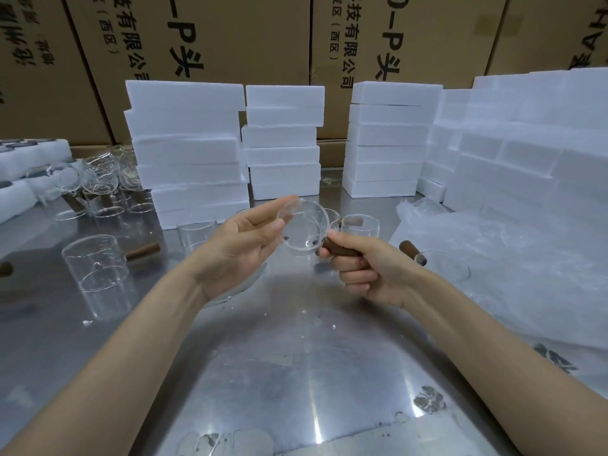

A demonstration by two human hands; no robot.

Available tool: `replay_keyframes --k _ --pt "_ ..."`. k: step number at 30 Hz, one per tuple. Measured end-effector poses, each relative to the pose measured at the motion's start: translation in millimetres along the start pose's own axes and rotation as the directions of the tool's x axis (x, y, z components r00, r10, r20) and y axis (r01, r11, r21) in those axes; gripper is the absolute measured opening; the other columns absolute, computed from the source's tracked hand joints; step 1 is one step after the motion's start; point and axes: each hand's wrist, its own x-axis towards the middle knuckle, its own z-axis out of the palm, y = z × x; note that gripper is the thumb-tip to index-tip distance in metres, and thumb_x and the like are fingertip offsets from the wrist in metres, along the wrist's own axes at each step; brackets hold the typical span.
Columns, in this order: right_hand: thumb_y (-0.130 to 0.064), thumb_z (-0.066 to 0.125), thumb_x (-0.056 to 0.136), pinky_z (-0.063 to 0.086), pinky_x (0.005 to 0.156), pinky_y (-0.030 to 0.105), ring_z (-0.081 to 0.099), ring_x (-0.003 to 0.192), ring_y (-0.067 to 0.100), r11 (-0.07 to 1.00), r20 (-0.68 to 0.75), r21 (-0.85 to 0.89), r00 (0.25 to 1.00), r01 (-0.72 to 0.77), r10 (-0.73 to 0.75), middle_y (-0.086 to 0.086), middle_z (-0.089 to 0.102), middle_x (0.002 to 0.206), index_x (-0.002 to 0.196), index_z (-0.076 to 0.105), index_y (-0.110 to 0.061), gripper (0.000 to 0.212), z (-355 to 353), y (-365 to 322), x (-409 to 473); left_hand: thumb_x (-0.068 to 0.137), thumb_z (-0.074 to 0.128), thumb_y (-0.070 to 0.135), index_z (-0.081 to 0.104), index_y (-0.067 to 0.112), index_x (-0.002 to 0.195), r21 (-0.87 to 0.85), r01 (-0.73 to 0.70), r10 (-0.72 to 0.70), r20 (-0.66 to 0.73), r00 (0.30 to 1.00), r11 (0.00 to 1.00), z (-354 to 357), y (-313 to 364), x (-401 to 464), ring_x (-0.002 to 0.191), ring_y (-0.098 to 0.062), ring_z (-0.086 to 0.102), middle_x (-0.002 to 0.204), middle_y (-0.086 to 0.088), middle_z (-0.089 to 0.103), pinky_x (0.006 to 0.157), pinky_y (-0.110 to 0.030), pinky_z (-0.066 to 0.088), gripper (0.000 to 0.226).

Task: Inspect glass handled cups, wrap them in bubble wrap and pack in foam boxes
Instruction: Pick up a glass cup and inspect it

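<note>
A scuffed, reflective metal table (296, 373) fills the near ground, with a wall of brown cardboard cartons (230, 44) printed in black characters standing at the far side. Along the far edge of the table stand three separate stacks of white foam boxes (190, 153), and a larger mass of them is piled at the far right. A heap of bubble wrap (493, 258) lies on the right.

Above the table's middle, the right hand (371, 271) has its fingers curled tight round the brown wooden handle of a glass cup (304, 225). The left hand (243, 245) is held open, palm up, its straight fingertips touching the cup's left side. The cup is tipped on its side, its round end facing the camera; the handle runs from the glass toward the near right.

One inverted cup (95, 271) with a brown handle stands at near left. Two more cups stand just beyond the hands, one lies on the bubble wrap at right, and a cluster at far left is too tangled to count.
</note>
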Motion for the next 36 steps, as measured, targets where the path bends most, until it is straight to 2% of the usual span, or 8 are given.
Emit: replay_keyframes --k 5,15,19,24,26,28,32,36 --pt "-0.045 0.049 0.090 0.018 0.033 0.016 0.018 0.030 0.002 0.999 0.014 0.036 1.000 -0.020 0.019 -0.012 0.021 0.044 0.075 0.057 -0.016 0.034 3.6 2.9 2.1 0.065 0.079 0.020 0.058 0.027 0.125 0.119 -0.022 0.025 -0.018 1.000 0.993 -0.7 -4.9 3.4 0.124 -0.006 0.054 0.132 0.011 0.060 0.091 -0.018 0.047 0.064" --pt "-0.045 0.044 0.096 0.018 0.036 0.017 0.020 0.035 0.004 0.992 -0.060 -0.104 0.995 0.075 -0.081 -0.012 0.026 0.046 0.078 0.059 -0.016 0.037 7.4 13.6 12.3 0.050 0.087 0.043 0.058 0.027 0.107 0.359 -0.082 0.201 -0.311 0.929 0.930 17.5 -25.2 14.5 0.109 -0.003 0.061 0.108 0.015 0.068 0.084 -0.022 0.048 0.066" --pt "-0.043 0.042 0.097 0.019 0.039 0.018 0.022 0.037 0.005 0.963 -0.071 -0.230 0.984 0.141 -0.161 -0.011 0.028 0.048 0.079 0.062 -0.015 0.039 8.1 17.3 15.2 0.062 0.087 0.035 0.054 0.016 0.104 0.443 -0.074 0.270 -0.396 0.878 0.893 25.6 -27.3 12.8 0.098 0.013 0.057 0.091 0.026 0.066 0.077 -0.016 0.042 0.057" --pt "-0.040 0.042 0.098 0.021 0.040 0.018 0.022 0.038 0.006 0.941 -0.040 -0.292 0.981 0.169 -0.189 -0.007 0.027 0.052 0.080 0.063 -0.015 0.037 10.9 18.8 16.8 0.086 0.069 0.028 0.055 0.019 0.080 0.354 -0.106 0.294 -0.536 0.791 0.929 32.0 -23.0 13.7 0.082 0.002 0.059 0.093 0.004 0.070 0.066 -0.010 0.044 0.018" --pt "-0.040 0.043 0.098 0.020 0.040 0.019 0.022 0.038 0.006 0.945 -0.051 -0.284 0.982 0.160 -0.181 -0.007 0.027 0.052 0.079 0.063 -0.015 0.037 11.1 18.7 17.3 0.093 0.060 0.027 0.058 0.028 0.067 0.295 -0.119 0.271 -0.552 0.789 0.948 31.8 -20.7 15.4 0.076 -0.002 0.055 0.096 0.002 0.072 0.061 -0.010 0.042 0.026" --pt "-0.039 0.044 0.097 0.021 0.040 0.018 0.023 0.038 0.006 0.949 -0.065 -0.275 0.982 0.153 -0.177 -0.007 0.027 0.051 0.078 0.063 -0.015 0.036 11.0 17.7 17.2 0.094 0.057 0.027 0.062 0.035 0.057 0.260 -0.106 0.236 -0.544 0.805 0.960 31.2 -17.6 15.0 0.080 -0.006 0.054 0.103 0.002 0.072 0.071 -0.019 0.042 0.038" --pt "-0.035 0.045 0.097 0.029 0.041 0.014 0.035 0.039 0.003 0.853 -0.153 -0.477 0.935 0.214 -0.320 -0.009 0.038 0.048 0.078 0.064 -0.017 0.032 13.5 15.0 16.8 0.093 0.059 0.029 0.066 0.027 0.086 0.185 -0.087 0.171 -0.509 0.843 0.979 30.0 -14.9 12.6 0.107 -0.015 0.061 0.107 0.006 0.071 0.100 -0.035 0.045 0.010" --pt "-0.032 0.049 0.095 0.050 0.070 0.037 0.062 0.072 0.014 0.498 -0.129 -0.825 0.769 0.267 -0.627 0.001 0.065 0.074 0.088 0.061 -0.016 0.021 13.2 13.5 12.7 0.065 0.069 0.072 0.057 0.026 0.124 0.275 0.092 0.020 -0.379 0.925 0.957 26.6 -18.6 9.1 0.115 -0.008 0.059 0.126 0.011 0.061 0.104 -0.036 0.044 0.075"
